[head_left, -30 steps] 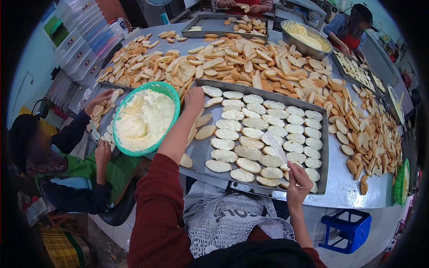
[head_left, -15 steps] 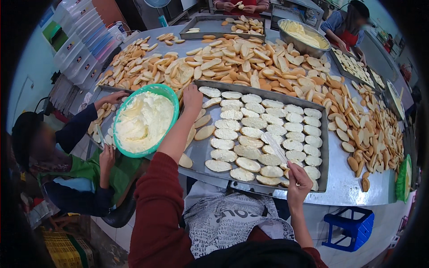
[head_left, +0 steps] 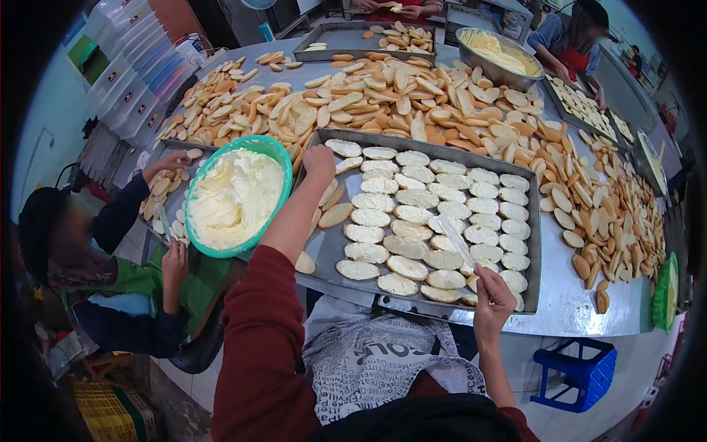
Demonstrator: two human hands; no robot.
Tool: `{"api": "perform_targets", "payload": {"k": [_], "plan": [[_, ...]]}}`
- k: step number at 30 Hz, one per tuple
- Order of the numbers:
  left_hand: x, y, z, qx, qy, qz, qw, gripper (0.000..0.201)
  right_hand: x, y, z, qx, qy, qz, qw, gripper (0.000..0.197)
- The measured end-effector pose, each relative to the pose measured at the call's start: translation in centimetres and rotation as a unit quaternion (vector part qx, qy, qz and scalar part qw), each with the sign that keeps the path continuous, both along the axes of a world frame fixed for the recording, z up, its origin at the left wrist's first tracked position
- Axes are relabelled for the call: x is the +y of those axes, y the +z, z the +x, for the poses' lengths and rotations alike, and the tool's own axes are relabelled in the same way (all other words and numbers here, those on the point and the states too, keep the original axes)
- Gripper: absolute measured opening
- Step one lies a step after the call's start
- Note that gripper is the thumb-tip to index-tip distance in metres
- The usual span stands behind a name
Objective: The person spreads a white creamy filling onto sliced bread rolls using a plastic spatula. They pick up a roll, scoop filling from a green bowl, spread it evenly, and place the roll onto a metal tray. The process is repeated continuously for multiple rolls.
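Note:
My right hand [head_left: 493, 296] is closed round the handle of a flat spreading knife [head_left: 458, 241], its pale blade angled over cream-topped slices in a metal tray. The tray [head_left: 536, 243] holds rows of oval bread slices [head_left: 358, 269] covered with cream. At the tray's far left corner, my left hand [head_left: 319, 163] is closed, and its fingertips and anything in them are hidden. Beside my left forearm, a green basin [head_left: 286, 177] contains whipped cream [head_left: 239, 195]. A few plain bread slices [head_left: 336, 215] lie at the tray's left side.
A large heap of bread slices [head_left: 412, 92] stretches across the metal table behind and right of the tray. A metal bowl [head_left: 508, 77] of cream stands farther back. One co-worker [head_left: 132, 258] sits left with a knife; others work behind. A blue stool [head_left: 578, 372] stands lower right.
My left hand has curled tighter at the tray's corner. The right hand and knife stay almost in place. The left co-worker's far hand now shows a bread slice.

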State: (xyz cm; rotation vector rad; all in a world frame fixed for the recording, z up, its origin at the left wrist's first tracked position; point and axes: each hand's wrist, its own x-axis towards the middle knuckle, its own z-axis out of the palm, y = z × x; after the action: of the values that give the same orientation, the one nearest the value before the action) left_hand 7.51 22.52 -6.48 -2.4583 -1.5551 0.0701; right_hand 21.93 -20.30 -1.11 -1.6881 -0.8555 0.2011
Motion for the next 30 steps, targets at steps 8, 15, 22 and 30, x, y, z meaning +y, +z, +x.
{"api": "perform_targets", "payload": {"k": [8,15,22,30], "plan": [[-2.9,2.5,-3.3,-0.095,-0.003,-0.013,0.995,0.012,0.0,-0.4,-0.1,0.007,0.003,-0.015,1.000,0.025],[-5.8,3.7,-5.3,-0.043,-0.067,-0.045,0.996,0.011,0.9,-0.1,-0.5,-0.004,0.027,0.010,1.000,0.024],[-6.4,2.4,-5.5,-0.048,-0.100,-0.008,0.994,0.019,0.6,-0.4,-0.4,-0.016,0.019,0.028,0.999,0.027],[-6.8,4.0,-5.8,-0.331,-0.081,-0.089,0.936,0.033,0.8,-0.4,-0.4,0.003,0.017,0.015,1.000,0.027]]}}
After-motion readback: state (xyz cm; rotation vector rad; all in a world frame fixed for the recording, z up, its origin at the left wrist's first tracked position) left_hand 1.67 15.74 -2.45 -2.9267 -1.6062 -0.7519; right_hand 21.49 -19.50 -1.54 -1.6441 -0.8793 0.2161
